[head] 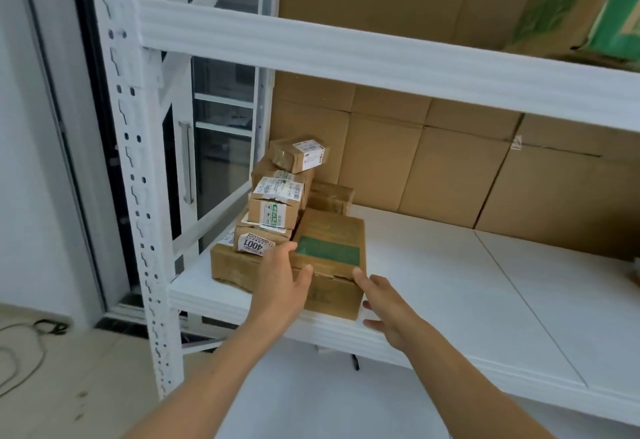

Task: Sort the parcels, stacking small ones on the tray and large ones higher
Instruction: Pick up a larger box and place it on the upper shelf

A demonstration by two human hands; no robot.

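one left hand [277, 286], one right hand [391, 310] flank one parcel [329, 251].

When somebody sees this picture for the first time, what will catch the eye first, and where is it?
First the two hands, left hand and right hand, open at the near side of a brown box with a green patch at the front of the white shelf. Next, the uneven stack of small labelled parcels just left of it, at the shelf's left end.
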